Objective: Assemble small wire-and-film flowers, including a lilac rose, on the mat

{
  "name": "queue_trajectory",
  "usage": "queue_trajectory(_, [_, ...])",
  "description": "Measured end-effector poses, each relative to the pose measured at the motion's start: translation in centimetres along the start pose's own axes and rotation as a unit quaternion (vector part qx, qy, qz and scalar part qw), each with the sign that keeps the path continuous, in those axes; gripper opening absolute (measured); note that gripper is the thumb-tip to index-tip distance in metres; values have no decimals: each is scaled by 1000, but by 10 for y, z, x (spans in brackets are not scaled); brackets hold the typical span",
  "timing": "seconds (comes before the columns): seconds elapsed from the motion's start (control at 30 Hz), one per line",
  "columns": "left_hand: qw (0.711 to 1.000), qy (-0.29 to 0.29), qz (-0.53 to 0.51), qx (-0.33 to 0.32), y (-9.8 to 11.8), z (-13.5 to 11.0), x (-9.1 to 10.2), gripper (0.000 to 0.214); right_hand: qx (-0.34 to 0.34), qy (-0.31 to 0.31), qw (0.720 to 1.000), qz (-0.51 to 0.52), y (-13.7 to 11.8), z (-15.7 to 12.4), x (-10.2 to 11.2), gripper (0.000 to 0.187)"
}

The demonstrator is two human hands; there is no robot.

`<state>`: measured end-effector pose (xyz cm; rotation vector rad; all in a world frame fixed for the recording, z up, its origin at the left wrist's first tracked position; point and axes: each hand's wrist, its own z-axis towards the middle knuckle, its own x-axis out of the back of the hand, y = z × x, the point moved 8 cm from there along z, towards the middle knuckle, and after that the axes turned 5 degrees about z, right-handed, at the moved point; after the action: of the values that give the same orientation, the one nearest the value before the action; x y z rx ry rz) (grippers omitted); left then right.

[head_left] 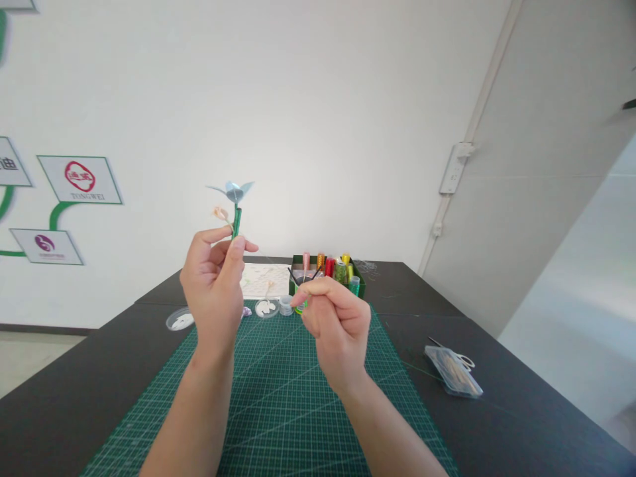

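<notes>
Pinching, the left hand (214, 273) holds the flower (234, 194); right hand (338, 321), below the flower, seems curled closed on thread (268, 256), which hard pulling may break.

The black table (114, 377) carries a green mat (278, 391). From the mat's middle, a dish (171, 322) sits at 10 o'clock beyond its edge, a pale sheet (263, 279) and another dish (258, 310) at 12, a box (362, 287) of spools (330, 267) at 1, and a clear case (453, 372) with partly hidden scissors (467, 362) at 3.
</notes>
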<state>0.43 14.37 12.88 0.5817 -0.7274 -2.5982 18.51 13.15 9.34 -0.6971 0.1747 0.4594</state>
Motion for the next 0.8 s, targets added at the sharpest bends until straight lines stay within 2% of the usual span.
queue_trajectory(0.2, [999, -37, -8, -3, 5, -8, -9, 9, -6, -89, 986, 143, 0, -8, -22, 34])
queue_trajectory(0.33, [998, -59, -16, 4, 7, -11, -15, 9, -5, -128, 986, 108, -2, -10, -33, 35])
queue_trajectory(0.43, [998, -66, -7, 11, 5, -11, -17, 10, -45, -176, 983, 9, 3, -4, -32, 37])
queue_trajectory(0.5, [997, -80, 3, 13, 3, -10, -18, 11, -93, -213, 967, -107, 11, 1, -25, 37])
queue_trajectory(0.57, [994, -105, 9, 16, 1, -10, -22, 11, -118, -235, 930, -258, 17, 8, -10, 39])
queue_trajectory(0.63, [991, -133, 13, 19, 1, -11, -26, 11, -121, -225, 880, -401, 17, 14, 10, 39])
queue_trajectory(0.7, [987, -160, 20, 22, 2, -12, -30, 10, -128, -211, 833, -495, 15, 18, 26, 40])
queue_trajectory(0.77, [981, -188, 34, 16, 5, -15, -34, 8, -125, -193, 816, -531, 9, 20, 36, 44])
queue_trajectory(0.8, [978, -203, 41, 12, 8, -16, -36, 7, -113, -175, 823, -528, 3, 21, 39, 47])
